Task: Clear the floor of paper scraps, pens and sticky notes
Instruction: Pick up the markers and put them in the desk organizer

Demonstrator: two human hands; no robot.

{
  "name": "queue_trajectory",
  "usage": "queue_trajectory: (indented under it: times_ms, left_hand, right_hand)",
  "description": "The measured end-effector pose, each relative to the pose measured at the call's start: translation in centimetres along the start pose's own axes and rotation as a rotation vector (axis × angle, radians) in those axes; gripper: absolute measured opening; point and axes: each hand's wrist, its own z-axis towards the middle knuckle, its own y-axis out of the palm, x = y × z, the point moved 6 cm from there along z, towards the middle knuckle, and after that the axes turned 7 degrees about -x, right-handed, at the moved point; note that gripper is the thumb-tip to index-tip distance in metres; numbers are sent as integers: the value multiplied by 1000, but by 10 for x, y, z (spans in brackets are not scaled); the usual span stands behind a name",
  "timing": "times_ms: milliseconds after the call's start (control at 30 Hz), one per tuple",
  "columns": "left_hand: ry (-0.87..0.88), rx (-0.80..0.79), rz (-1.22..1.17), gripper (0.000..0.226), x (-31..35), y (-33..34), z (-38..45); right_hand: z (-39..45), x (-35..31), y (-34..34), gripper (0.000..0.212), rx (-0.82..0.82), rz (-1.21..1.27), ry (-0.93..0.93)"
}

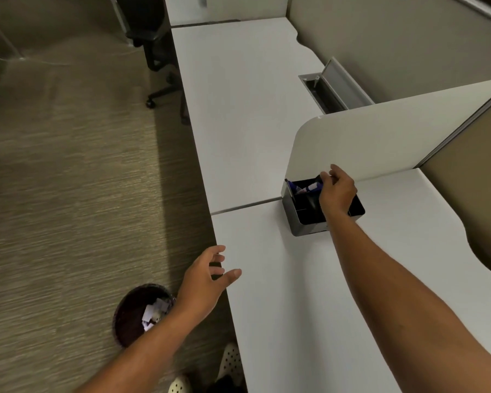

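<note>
A grey desk organizer [301,222] with dark compartments stands on the white desk [281,307] against a low divider. Blue and white pens [305,189] lie in its back compartment. My right hand [336,191] reaches over the organizer, fingers pinched at the end of a pen there. My left hand [207,282] hovers at the desk's near edge, fingers spread and holding nothing. On the carpet below it, a dark round wastebasket [131,310] holds white paper scraps [153,312].
Beige carpet [68,194] fills the left side. A black office chair [153,52] stands at the far desk. An open cable tray [329,86] is set in the far desk. Cubicle panels rise on the right. My light perforated shoes [230,361] are near the basket.
</note>
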Motion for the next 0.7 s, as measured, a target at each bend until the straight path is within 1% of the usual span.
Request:
queue_trajectory:
  times_ms: [100,200,267,367,500,600,700]
  left_hand:
    - [9,-6,-14,62,2,1,1]
    - [20,3,-35,58,4,3,4]
    - [37,12,-42,54,5,0,3]
    - [81,56,-3,49,6,-8,-1]
    - [166,143,91,50,7,-32,-18]
    - [234,205,179,52,1,-60,-41]
    - [254,315,235,53,-17,-102,-67]
  right_hand:
    - [-27,1,-25,30,107,48,-30]
    - [-81,11,-33,20,120,70,-50]
    - [-129,14,-24,17,44,32,-97]
    - [-198,15,6,21,-148,-78,-191]
    - [-268,2,65,50,-393,-313,-339]
    - [-301,-22,107,51,-441,-459,-513]
    - [-335,-49,146,53,-475,-550,-693]
